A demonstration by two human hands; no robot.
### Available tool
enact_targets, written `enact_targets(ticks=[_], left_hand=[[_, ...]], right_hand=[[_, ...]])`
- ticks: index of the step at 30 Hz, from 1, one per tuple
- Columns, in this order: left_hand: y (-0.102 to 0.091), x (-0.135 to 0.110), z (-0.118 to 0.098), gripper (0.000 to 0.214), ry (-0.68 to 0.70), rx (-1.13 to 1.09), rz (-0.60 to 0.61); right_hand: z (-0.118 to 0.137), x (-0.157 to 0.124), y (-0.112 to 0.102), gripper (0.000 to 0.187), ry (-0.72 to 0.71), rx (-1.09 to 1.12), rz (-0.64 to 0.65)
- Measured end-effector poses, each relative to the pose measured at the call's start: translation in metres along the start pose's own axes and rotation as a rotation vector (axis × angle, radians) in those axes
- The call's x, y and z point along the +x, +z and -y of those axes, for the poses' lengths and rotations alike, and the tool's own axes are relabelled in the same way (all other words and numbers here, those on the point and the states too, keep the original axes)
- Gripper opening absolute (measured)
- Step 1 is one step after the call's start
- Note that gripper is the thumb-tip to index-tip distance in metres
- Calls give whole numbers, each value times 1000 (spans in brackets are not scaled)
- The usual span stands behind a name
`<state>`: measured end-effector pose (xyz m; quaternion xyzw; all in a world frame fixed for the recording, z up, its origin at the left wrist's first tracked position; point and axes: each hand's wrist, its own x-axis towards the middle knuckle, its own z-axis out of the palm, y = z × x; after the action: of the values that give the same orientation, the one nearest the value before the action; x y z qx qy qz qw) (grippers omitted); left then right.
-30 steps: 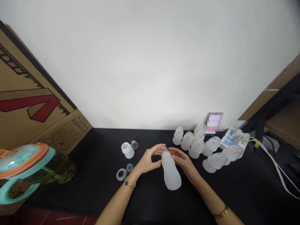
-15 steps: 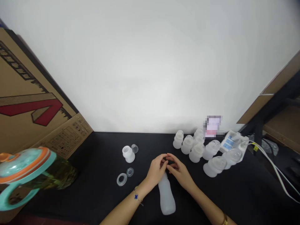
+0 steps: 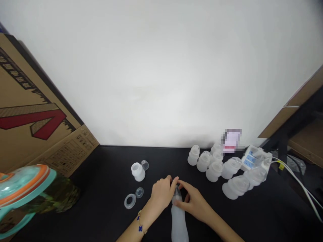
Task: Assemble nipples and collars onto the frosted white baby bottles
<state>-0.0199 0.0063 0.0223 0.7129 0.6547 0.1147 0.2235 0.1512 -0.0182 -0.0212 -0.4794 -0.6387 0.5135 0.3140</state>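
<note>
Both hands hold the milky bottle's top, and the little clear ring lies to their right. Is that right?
No: in the head view the ring lies to their left. The left hand and right hand do hold the top of the bottle.

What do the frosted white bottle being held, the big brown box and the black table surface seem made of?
The frosted white bottle, gripped at its neck by left hand and right hand: probably silicone or soft plastic, matte and translucent. The big brown box: cardboard, dull with printed red and black graphics. The black table surface: matte, no glare; material unclear.
</note>
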Motion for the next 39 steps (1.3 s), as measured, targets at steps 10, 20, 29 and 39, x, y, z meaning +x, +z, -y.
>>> enact_targets(ticks=[10,20,29,39], left_hand=[[4,5,2,37,225,-644,97],[13,5,-5,79,186,-1344,361],[15,1,-8,80,207,-1428,374],[22,2,-7,91,238,-1383,361]], right_hand=[[1,18,-18,67,100,376,-184],[21,11,-23,74,-55,537,-257],[26,7,-29,77,-98,515,-138],[21,4,-27,66,-185,422,-212]])
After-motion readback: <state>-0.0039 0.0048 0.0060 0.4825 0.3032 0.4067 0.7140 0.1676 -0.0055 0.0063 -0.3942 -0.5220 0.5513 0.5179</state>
